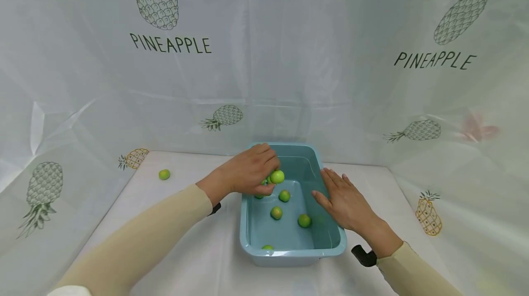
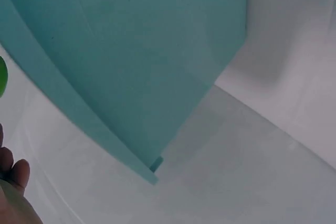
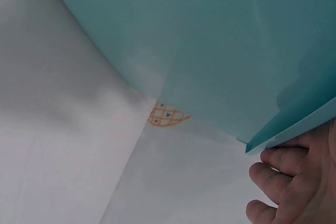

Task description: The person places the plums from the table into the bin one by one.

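Observation:
In the head view my left hand reaches over the left rim of a light blue plastic basin, fingers curled around a bright green lime. More green shows beside that lime, partly hidden by the fingers. Part of a green lime also appears at the edge of the left wrist view. My right hand rests along the basin's right rim with its fingers extended. Inside the basin lie several limes, among them one lime near the middle and another toward the right wall.
A single lime sits outside the basin, on the left part of the white-covered table. Behind and at the sides hangs a pale sheet printed with pineapples, close to the basin's far end.

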The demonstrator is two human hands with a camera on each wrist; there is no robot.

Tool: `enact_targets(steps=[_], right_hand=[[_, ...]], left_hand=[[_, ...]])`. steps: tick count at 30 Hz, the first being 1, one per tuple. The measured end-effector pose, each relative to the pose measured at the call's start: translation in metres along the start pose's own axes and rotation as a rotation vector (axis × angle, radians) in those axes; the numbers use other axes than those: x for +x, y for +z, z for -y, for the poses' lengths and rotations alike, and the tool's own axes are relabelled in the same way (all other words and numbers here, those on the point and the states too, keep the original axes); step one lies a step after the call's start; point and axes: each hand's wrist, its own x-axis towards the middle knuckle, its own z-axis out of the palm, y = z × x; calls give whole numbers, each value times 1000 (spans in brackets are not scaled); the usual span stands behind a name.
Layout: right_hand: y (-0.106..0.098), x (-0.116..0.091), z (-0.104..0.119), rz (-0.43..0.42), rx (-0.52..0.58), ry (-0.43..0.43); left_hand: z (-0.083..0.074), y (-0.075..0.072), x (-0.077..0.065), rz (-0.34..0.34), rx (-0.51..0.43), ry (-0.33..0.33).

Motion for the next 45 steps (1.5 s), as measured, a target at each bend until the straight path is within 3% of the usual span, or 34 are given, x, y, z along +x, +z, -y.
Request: enact_targets(steps=[6,15,24,32,45], right_hand=[[0,1,1,5,2,0],[0,3,3,1,-7,1],[-1,4,3,6,-3,6],[-3,3,3,4,1,4],[0,2,1,-5,9,9]], left_hand=[[0,11,8,123,-41,-54],[3,23,18,339,1,-173],[0,29,21,472,6,-228],[-1,32,22,522,39,-253],[-4,33,23,503,27,-282]])
